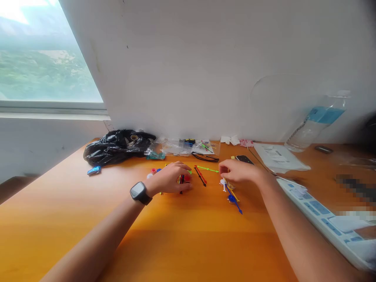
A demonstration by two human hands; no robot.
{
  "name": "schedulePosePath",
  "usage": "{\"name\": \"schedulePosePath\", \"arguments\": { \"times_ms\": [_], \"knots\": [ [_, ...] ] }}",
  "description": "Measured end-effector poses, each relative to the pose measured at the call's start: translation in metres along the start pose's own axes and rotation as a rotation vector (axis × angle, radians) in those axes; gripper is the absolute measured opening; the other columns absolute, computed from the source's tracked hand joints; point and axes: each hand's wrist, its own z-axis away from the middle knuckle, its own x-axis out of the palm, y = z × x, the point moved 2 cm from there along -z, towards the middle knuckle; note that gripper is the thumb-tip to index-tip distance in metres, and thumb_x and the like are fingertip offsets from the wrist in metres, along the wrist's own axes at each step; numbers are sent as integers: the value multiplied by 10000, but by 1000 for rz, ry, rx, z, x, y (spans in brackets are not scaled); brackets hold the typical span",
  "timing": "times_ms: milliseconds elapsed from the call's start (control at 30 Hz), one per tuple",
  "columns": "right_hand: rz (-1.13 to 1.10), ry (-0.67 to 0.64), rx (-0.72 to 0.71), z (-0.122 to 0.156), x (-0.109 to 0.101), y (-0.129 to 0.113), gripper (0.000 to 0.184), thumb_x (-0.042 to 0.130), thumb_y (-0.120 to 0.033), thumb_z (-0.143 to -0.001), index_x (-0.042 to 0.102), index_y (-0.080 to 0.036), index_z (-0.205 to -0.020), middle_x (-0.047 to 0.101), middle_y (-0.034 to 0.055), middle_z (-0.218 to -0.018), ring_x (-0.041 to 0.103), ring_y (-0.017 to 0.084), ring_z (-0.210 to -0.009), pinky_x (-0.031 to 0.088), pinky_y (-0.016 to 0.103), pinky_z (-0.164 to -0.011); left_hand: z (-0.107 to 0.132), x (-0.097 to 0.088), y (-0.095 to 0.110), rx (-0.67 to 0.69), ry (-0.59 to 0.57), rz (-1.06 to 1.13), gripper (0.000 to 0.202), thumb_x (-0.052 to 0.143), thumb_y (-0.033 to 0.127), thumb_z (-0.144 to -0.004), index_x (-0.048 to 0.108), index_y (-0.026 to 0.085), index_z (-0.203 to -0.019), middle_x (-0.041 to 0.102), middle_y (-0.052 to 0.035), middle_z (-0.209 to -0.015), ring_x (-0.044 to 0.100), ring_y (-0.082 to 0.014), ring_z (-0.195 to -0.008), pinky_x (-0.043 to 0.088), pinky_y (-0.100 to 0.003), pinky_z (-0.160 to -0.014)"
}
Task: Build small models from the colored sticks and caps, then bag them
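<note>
The blue arrow (232, 199) looks plastic, the table (188, 250) glossy wood.

No lettering can be read clearly.

An orange-brown wooden table (141, 254) is carrying black eyeglasses (212, 159). Left of the eyeglasses, a black plastic bag (111, 148) is slumping; clear plastic packaging (173, 148) is lying behind them. In front of them, a light-green arrow (208, 169), a red arrow (201, 175) and a black arrow (200, 178) are resting. Right of them, a labelled white mailer (279, 158) is lying and a clear plastic bottle (323, 115) is standing.
</note>
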Motion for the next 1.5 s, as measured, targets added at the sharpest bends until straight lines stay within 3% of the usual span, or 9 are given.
{"name": "schedulePosePath", "arguments": {
  "times_ms": [167,367,500,700,833,933,1100,1267,1500],
  "knots": [
    [30,-51,54,0,2,-4,203,782,-388,-809,691,-212,-855,750,69,-871,679,220,-743,389,285,-593,1,0,1,-5,2,-37,272,755,484,-933,791,232,-1028,731,-105,-1235,642,-309,-1160,514,-426,-984],
    [57,-43,96,-7,12,-13,91,771,-204,-742,703,-206,-802,759,69,-873,687,214,-725,393,289,-585,1,-1,1,-19,31,-71,302,744,524,-933,795,246,-1040,713,-113,-1284,582,-353,-1250,498,-486,-1028],
    [23,-18,73,-10,16,-10,122,723,-122,-738,729,-204,-827,775,71,-904,693,204,-737,403,277,-601,1,1,-5,-21,39,-75,285,747,507,-929,801,238,-1008,716,-113,-1239,599,-342,-1215,504,-475,-1017],
    [-59,135,-3,-12,9,-12,121,679,-131,-780,717,-193,-877,777,76,-915,698,200,-774,427,268,-645,2,3,-12,-28,74,-50,374,777,452,-915,765,250,-1230,722,-112,-1205,620,-324,-1184,509,-449,-1017],
    [-301,279,-92,-9,4,-24,108,626,-185,-866,667,-198,-965,745,59,-886,688,183,-700,460,273,-635,0,-4,-6,-2,125,-25,267,736,342,-952,760,231,-1194,738,-106,-1197,657,-303,-1141,509,-444,-1020],
    [-580,321,-201,-8,7,-43,108,601,-247,-917,609,-212,-1019,694,23,-861,683,169,-646,483,272,-594,-4,-12,6,-28,246,76,280,658,360,-1017,718,231,-1258,743,-110,-1234,674,-292,-1176,525,-434,-1033],
    [-943,426,-381,-9,17,-83,320,661,-325,-938,551,-237,-1225,671,-2,-938,703,151,-696,568,301,-675,-14,-17,23,-41,415,322,377,686,379,-1013,656,243,-1363,762,-87,-1246,728,-220,-1128,574,-342,-991],
    [-1085,362,-307,-8,21,-100,328,742,-226,-871,647,-190,-1182,731,57,-994,754,187,-831,623,335,-795,-18,-21,25,-43,504,370,190,722,275,-978,775,203,-1146,802,-52,-993,755,-168,-880,607,-285,-851],
    [-1223,130,-196,-5,19,-91,140,729,-193,-838,709,-167,-975,761,60,-867,740,166,-827,605,268,-784,-23,-25,26,-69,412,461,106,756,212,-904,794,162,-989,804,-63,-971,782,-190,-895,630,-255,-803]
  ]
}}
